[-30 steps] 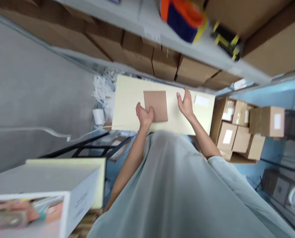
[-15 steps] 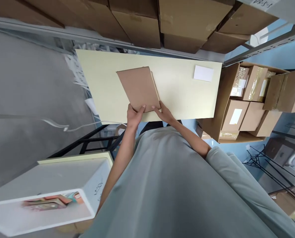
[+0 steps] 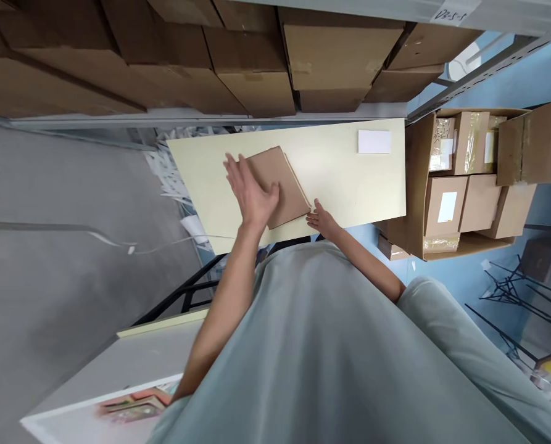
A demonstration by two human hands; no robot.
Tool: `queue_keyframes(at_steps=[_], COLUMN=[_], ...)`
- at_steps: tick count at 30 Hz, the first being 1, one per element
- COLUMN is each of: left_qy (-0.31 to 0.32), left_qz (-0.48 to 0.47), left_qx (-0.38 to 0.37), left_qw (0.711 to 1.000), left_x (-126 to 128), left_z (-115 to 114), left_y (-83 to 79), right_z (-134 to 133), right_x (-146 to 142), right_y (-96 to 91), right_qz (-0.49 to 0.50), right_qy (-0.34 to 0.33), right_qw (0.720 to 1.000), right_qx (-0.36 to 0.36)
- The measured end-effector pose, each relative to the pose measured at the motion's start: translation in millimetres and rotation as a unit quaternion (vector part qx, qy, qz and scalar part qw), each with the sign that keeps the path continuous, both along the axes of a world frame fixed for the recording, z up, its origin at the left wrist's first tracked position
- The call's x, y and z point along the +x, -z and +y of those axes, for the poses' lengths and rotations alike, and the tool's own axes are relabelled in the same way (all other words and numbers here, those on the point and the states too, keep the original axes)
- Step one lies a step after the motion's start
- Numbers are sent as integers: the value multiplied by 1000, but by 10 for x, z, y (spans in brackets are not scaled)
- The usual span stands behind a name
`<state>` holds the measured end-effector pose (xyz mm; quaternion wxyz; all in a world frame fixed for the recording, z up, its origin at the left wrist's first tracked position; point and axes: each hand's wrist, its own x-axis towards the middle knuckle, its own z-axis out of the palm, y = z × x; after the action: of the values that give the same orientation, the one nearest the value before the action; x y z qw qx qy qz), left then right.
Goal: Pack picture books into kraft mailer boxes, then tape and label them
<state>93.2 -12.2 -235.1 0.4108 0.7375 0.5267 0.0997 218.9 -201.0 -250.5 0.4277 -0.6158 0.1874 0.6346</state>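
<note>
A flat brown cardboard box (image 3: 288,196) lies tilted on the pale yellow tabletop (image 3: 344,185). Over its left side is my left hand (image 3: 253,194), fingers spread and thumb out; it covers part of the box, and I cannot tell whether the palm touches it. Close to the box's lower right corner, my right hand (image 3: 322,219) has its fingers stretched out, the tips at or just beside the edge. Farther right on the tabletop rests a small stack of white paper or labels (image 3: 374,142).
Shelves of cardboard boxes (image 3: 252,92) run along the far side. At the right stands a large open carton (image 3: 418,185) filled with several smaller boxes. A white bin (image 3: 94,401) is at lower left. A thin cable (image 3: 164,243) reaches the table's left end.
My left hand has let go of the box's near edge and moved up over its left side. My right hand has loosened its grip. The box is turned more, and the camera view has shifted.
</note>
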Motion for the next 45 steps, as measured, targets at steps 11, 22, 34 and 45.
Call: queue_keyframes(at_steps=[11, 22, 34, 45], left_qy=[70, 14, -17, -133], left_qz=[-15, -65, -43, -43], left_qx=[2, -106, -206, -110], left_qw=[997, 992, 977, 984], left_x=[365, -179, -78, 238], left_z=[669, -374, -336, -557], left_y=[-262, 93, 30, 18], right_z=[180, -193, -319, -478], right_x=[-190, 407, 823, 1480], right_y=[-271, -435, -346, -364], right_qz=[-148, -483, -436, -440], right_qy=[105, -205, -361, -340], right_qw=[980, 848, 824, 819], right_qx=[79, -71, -4, 144])
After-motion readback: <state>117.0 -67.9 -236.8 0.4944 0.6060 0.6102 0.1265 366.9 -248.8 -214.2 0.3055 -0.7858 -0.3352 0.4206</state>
